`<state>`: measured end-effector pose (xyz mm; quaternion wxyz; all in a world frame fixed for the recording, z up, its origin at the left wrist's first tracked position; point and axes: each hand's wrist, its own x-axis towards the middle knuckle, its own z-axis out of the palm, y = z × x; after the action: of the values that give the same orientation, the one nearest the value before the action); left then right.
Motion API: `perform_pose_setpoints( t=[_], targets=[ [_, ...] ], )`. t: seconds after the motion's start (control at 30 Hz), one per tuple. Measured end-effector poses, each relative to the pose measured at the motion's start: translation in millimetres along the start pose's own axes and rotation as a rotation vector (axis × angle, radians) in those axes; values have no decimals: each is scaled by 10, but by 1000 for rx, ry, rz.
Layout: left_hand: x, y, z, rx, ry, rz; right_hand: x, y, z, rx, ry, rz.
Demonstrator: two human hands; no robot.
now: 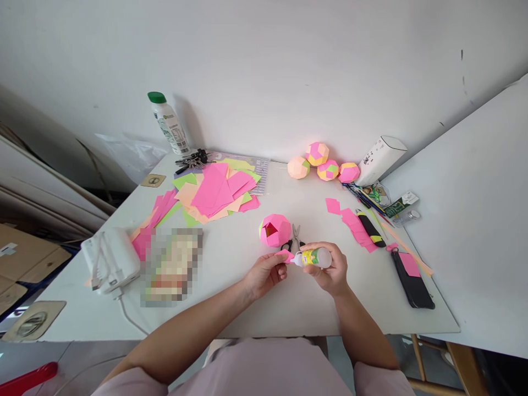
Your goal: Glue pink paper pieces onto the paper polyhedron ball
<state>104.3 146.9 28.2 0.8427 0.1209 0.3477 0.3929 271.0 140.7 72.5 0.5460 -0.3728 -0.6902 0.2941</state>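
Note:
My left hand pinches a small pink paper piece between thumb and fingers. My right hand is wrapped round a glue bottle with a yellow and green label, tipped sideways so that its nozzle meets the paper piece. Just beyond my hands sits a pink paper ball with a touch of green at its left and an opening in its front. A pair of scissors lies beside the ball, its handles partly hidden behind my right hand and the bottle.
Several finished paper balls rest by the wall. Coloured paper sheets lie heaped at the back left, near a green-capped bottle. Pink cut pieces, a cutter and a black case are on the right. A white power adapter stands left.

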Motion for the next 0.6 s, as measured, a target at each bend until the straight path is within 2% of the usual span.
perform_pose_setpoints(
  t=[0.6],
  targets=[
    [11, -5, -16, 7, -5, -6, 8, -13, 24, -46, 11, -38]
  ],
)
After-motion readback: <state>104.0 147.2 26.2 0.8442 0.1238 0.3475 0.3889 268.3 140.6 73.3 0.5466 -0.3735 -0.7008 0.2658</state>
